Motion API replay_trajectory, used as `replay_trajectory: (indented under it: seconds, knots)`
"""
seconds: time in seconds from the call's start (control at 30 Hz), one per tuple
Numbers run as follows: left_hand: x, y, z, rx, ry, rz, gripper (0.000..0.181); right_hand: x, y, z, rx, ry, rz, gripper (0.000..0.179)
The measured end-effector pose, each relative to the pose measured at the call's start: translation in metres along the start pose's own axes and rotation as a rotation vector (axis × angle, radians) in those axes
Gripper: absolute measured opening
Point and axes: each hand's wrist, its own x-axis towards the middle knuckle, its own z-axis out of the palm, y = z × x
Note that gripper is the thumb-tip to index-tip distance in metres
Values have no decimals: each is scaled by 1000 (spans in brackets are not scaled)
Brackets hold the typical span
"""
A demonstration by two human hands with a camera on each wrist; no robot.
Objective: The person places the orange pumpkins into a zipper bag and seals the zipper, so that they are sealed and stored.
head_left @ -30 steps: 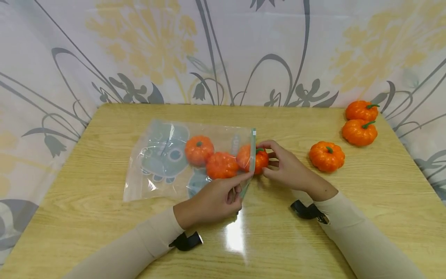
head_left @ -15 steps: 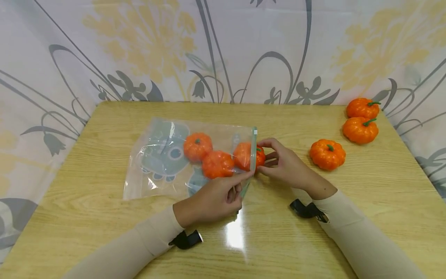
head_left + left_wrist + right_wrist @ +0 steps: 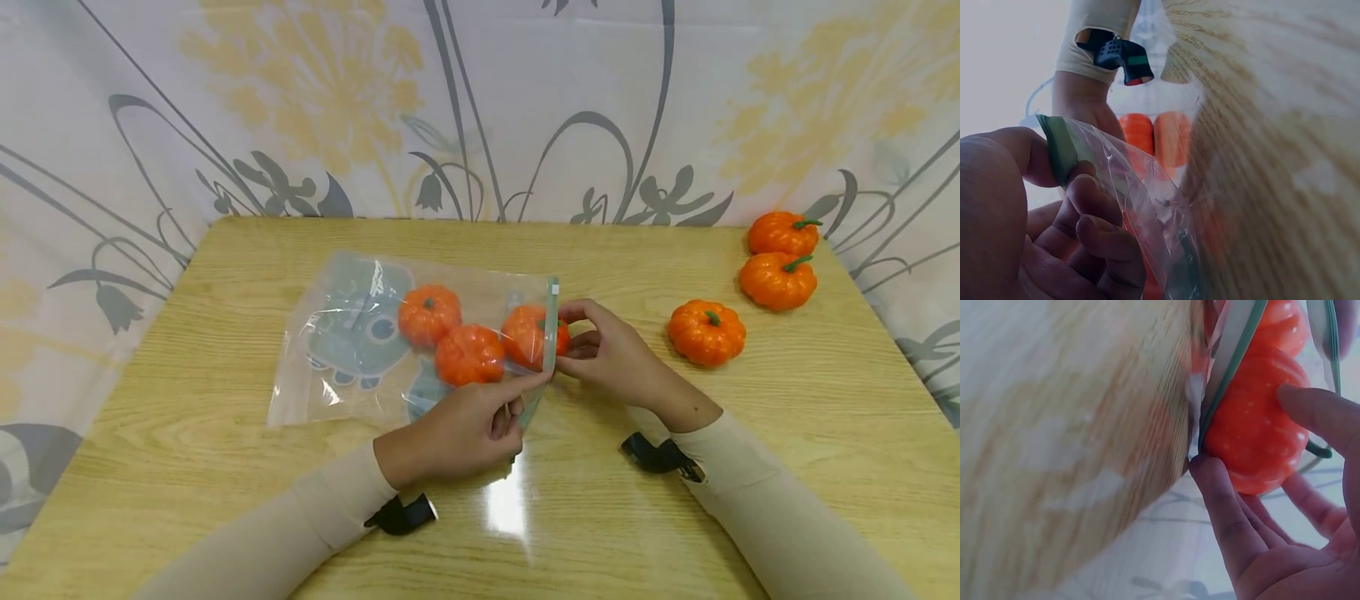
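Note:
A clear zip bag [image 3: 352,333] with a blue-green cartoon print lies flat, its mouth to the right. My left hand [image 3: 457,429] pinches the green-edged rim of that mouth between thumb and index finger; the other fingers are curled, as the left wrist view shows. Two small orange toy pumpkins [image 3: 470,355] sit inside the bag. A third pumpkin [image 3: 1254,425] is mostly in at the opening, its green stem towards the rim. My right hand [image 3: 618,358] holds this pumpkin from outside, thumb on one side and fingers round the other.
On the right of the wooden table [image 3: 600,517] lies a loose pumpkin [image 3: 707,333]. Another two pumpkins [image 3: 778,282] touch each other at the far right corner. A flower-patterned cloth [image 3: 510,108] hangs behind the table.
The pumpkin in my right hand has slid left, further through the bag's mouth, and the right hand has moved with it. My left hand keeps its pinch on the rim.

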Motion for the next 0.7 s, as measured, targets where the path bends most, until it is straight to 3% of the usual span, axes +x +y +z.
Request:
replay_trajectory:
  seconds: [0.37, 0.7]
  knots:
    - [0, 0, 0, -7, -20, -10, 65, -1, -2, 0, 7, 26, 76, 54]
    - [0, 0, 0, -5, -19, -10, 65, -1, -1, 0, -23, 67, 70, 41]
